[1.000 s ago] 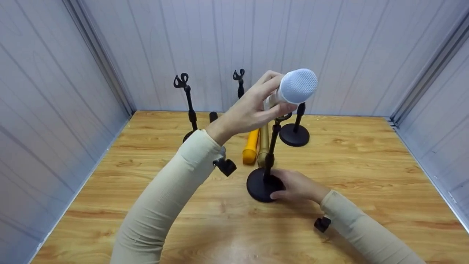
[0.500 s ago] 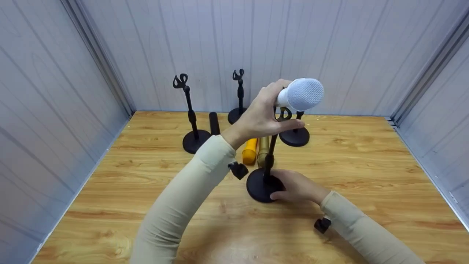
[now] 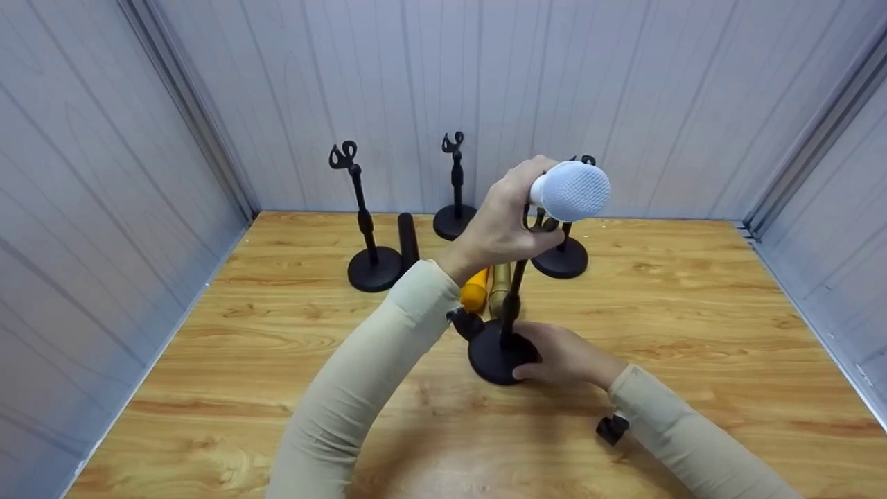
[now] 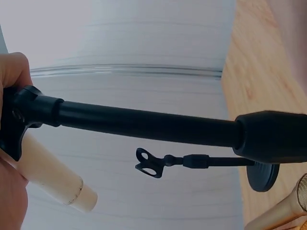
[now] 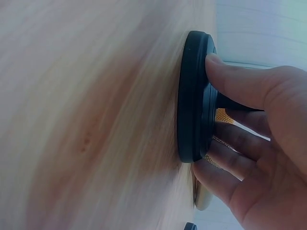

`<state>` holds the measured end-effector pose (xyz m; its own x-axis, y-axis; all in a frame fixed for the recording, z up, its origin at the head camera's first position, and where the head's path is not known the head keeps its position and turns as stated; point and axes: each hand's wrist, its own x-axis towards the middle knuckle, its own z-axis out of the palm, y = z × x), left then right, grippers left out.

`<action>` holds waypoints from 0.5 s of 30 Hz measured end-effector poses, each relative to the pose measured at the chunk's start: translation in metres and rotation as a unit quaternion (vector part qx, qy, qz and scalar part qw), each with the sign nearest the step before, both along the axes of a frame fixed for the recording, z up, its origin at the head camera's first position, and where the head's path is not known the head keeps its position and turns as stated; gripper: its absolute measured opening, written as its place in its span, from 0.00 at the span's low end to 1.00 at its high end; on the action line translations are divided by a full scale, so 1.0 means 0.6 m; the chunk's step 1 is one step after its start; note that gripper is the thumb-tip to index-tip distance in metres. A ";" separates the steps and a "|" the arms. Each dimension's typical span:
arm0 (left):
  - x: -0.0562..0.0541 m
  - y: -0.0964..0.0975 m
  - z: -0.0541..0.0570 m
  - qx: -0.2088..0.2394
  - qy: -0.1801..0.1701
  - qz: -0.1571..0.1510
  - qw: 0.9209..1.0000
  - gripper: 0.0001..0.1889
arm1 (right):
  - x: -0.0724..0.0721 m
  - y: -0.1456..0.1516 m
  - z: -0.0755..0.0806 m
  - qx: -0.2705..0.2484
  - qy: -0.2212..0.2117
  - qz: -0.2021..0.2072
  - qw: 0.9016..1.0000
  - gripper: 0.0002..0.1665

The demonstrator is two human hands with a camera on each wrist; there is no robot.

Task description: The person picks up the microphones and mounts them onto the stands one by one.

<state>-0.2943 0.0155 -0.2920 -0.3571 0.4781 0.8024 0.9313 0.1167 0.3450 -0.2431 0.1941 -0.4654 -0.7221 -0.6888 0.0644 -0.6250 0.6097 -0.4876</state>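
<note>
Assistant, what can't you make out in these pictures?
Head view: far ends of yellow microphone and gold microphone, behind left hand.
Head view: near end of black cylinder, behind left sleeve.
Left wrist view: base of front stand, past right edge.
Right wrist view: upper part of that stand, behind right hand.

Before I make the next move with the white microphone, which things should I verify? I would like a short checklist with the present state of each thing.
1. Left grip holds the white microphone: ok.
2. Right grip holds the base of the front stand: ok.
3. Base flat on the table: ok, as the right wrist view shows.
4. White microphone seated in the front stand's clip: cannot tell; they overlap in view.
5. Gold microphone apart from the base: cannot tell.
</note>
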 end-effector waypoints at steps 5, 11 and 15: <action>0.002 0.000 -0.004 0.007 0.046 0.010 0.999 0.28 | 0.003 -0.001 0.000 0.006 -0.004 0.009 1.000 0.34; -0.002 0.006 -0.009 0.045 0.075 0.002 0.996 0.24 | 0.004 0.003 0.007 0.008 0.004 0.016 1.000 0.33; -0.003 0.007 -0.011 0.057 0.083 -0.001 0.995 0.22 | 0.004 0.003 0.008 0.004 0.005 0.021 1.000 0.34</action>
<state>-0.2962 0.0197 -0.2986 -0.2144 0.3802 0.8997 0.9767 0.0844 0.1971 -0.2409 0.1958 -0.4607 -0.6927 -0.7182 0.0660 -0.6541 0.5869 -0.4773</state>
